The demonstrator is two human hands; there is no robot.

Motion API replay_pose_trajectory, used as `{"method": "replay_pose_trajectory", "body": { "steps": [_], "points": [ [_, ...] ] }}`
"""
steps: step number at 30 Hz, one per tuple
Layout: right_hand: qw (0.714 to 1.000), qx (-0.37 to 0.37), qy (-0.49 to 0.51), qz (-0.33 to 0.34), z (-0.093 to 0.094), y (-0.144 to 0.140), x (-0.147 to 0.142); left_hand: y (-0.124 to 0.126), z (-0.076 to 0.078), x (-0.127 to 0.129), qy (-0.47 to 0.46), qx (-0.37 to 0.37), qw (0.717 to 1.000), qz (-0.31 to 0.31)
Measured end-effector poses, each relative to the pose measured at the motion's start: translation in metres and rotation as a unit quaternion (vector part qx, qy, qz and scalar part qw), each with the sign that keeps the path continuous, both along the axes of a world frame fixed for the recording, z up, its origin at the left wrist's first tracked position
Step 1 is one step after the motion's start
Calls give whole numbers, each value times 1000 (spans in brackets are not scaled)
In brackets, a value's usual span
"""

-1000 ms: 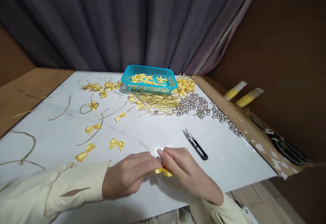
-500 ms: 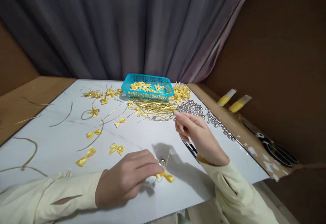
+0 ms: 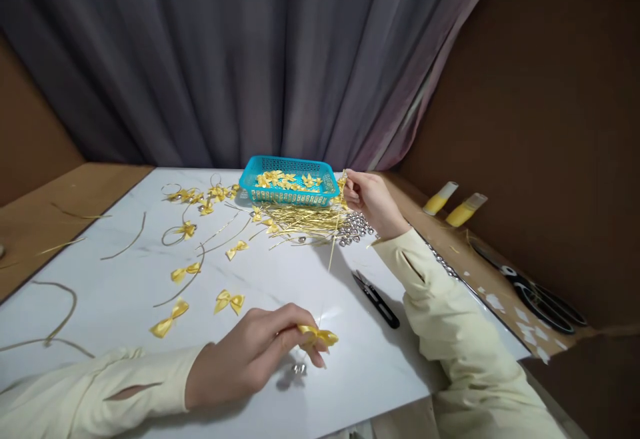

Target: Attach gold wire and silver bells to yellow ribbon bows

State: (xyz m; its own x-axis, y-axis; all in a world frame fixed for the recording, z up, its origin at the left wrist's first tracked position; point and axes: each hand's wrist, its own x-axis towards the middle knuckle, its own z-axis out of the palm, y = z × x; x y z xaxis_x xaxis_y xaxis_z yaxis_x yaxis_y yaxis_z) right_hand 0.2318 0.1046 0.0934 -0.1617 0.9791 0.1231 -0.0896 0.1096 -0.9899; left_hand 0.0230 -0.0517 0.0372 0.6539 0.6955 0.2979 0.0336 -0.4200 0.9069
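Two hands well apart. Left hand [image 3: 250, 359] pinches yellow bow [image 3: 319, 336] above desk [image 3: 125, 279]; small bell [image 3: 299, 369] just below. Right hand [image 3: 369, 200] pinches gold cord [image 3: 336, 232] near blue basket [image 3: 287, 189].

A white marble-patterned table top [image 3: 280, 279] fills the middle. At twelve o'clock on it sits a turquoise plastic mesh basket [image 3: 289, 189] with small yellow ribbon bows [image 3: 285, 180] inside. Just in front of the basket lies a heap of gold wire ties [image 3: 305, 220], and at one o'clock, touching that heap, a pile of silver metal bells [image 3: 353, 229]. At ten o'clock loose yellow satin bows [image 3: 186, 271] are scattered. At three o'clock lie black thread snips [image 3: 376, 300]. The left hand [image 3: 250, 356] is at six o'clock; the right hand [image 3: 367, 199] is beside the basket. Off the top's edge at three o'clock lie black-handled scissors [image 3: 535, 289], with two yellow tubes [image 3: 453, 204] behind them.
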Motion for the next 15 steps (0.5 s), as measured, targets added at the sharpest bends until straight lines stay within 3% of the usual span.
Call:
{"method": "replay_pose_trajectory", "body": {
  "steps": [5,11,15],
  "points": [
    [999,-1,-2,-51,2,19,9,-1,-1,2,-35,-119,992,2],
    [985,48,-21,-162,0,34,25,0,1,5,-4,-189,982,31],
    [967,104,-28,-231,8,29,39,5,2,6,6,-222,973,67]
  ]
}}
